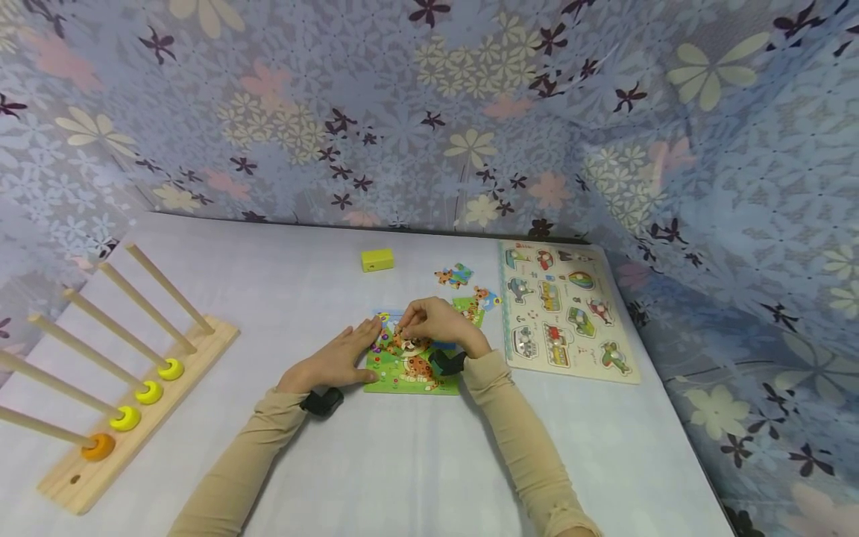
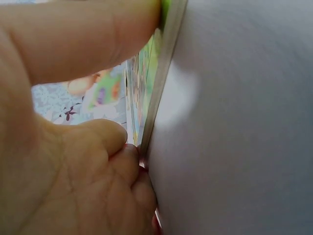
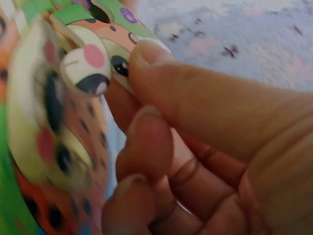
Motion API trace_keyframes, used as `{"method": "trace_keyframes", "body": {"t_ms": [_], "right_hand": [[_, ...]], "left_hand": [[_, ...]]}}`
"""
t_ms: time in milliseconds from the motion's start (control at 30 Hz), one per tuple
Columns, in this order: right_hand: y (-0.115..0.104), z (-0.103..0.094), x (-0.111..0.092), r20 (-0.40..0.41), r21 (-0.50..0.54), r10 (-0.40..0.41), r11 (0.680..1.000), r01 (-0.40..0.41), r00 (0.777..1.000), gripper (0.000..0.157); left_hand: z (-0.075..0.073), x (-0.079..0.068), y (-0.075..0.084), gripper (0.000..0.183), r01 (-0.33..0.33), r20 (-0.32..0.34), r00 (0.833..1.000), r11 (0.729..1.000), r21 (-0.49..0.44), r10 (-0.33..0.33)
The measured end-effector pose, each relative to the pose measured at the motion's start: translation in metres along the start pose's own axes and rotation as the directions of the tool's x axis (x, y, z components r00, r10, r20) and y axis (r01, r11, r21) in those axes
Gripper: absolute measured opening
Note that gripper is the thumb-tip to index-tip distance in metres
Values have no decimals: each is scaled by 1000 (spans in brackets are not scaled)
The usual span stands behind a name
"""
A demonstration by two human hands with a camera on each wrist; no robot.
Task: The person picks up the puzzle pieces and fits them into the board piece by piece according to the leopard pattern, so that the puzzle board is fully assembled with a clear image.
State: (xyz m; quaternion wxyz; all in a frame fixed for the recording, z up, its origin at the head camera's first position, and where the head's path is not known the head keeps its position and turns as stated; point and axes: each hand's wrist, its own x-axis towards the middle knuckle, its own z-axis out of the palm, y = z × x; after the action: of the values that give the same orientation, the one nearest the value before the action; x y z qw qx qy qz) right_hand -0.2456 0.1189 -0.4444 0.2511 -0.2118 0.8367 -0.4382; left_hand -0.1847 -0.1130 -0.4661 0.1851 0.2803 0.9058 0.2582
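A jigsaw board (image 1: 381, 382) with a spotted cartoon animal on green lies flat on the white table (image 1: 376, 470). My left hand (image 1: 338, 359) rests at its left side, fingers stretched along the edge. In the left wrist view the thumb (image 2: 98, 39) presses on the board's rim (image 2: 164, 78). Over the upper part of the picture is my right hand (image 1: 438, 319). Its thumb and fingertips pinch a puzzle piece (image 3: 88, 68) showing a pink cheek and a dark nose, raised and tilted over the animal's face. The right wrist view has part of that face (image 3: 34, 112) blurred.
Loose puzzle pieces (image 1: 456, 274) lie beyond and right of the board. A yellow block (image 1: 377, 259) sits farther back. At right is a vehicle peg board (image 1: 620, 367); at left, a wooden rod stand (image 1: 67, 485) with yellow and orange beads. Floral cloth (image 1: 403, 127) hangs behind.
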Motion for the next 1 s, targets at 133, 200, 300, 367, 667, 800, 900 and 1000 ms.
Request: {"method": "trace_keyframes", "body": {"t_ms": [133, 200, 300, 367, 667, 800, 900, 1000], "right_hand": [[-3, 10, 3, 24, -6, 13, 1000, -13, 1000, 10], [-4, 12, 4, 22, -25, 7, 1000, -6, 1000, 10], [-4, 14, 5, 13, -55, 5, 998, -4, 1000, 9], [-4, 15, 6, 5, -81, 1, 997, -1, 1000, 9], [-7, 21, 8, -25, -183, -17, 983, 12, 1000, 9], [-8, 24, 10, -34, -216, -11, 976, 3, 999, 8], [-8, 25, 10, -47, -263, -22, 965, 9, 999, 7], [-8, 25, 11, -64, -300, -39, 954, 18, 997, 6]], "left_hand": [[0, 1, -1, 92, -6, -3, 1000, 1000, 2, 6], [0, 0, 0, 92, -5, -2, 1000, 1000, 3, 5], [0, 0, 0, 92, -7, -5, 1000, 1000, 3, 7], [0, 0, 0, 92, -9, -4, 1000, 1000, 1, 9], [0, 0, 1, 95, -1, -13, 1000, 1000, -20, 1], [0, 0, 1, 97, -4, -25, 1000, 999, -37, 3], [0, -1, 0, 94, -12, -20, 1000, 999, -33, 11], [0, -1, 0, 90, -22, -14, 1000, 999, -25, 22]]}}
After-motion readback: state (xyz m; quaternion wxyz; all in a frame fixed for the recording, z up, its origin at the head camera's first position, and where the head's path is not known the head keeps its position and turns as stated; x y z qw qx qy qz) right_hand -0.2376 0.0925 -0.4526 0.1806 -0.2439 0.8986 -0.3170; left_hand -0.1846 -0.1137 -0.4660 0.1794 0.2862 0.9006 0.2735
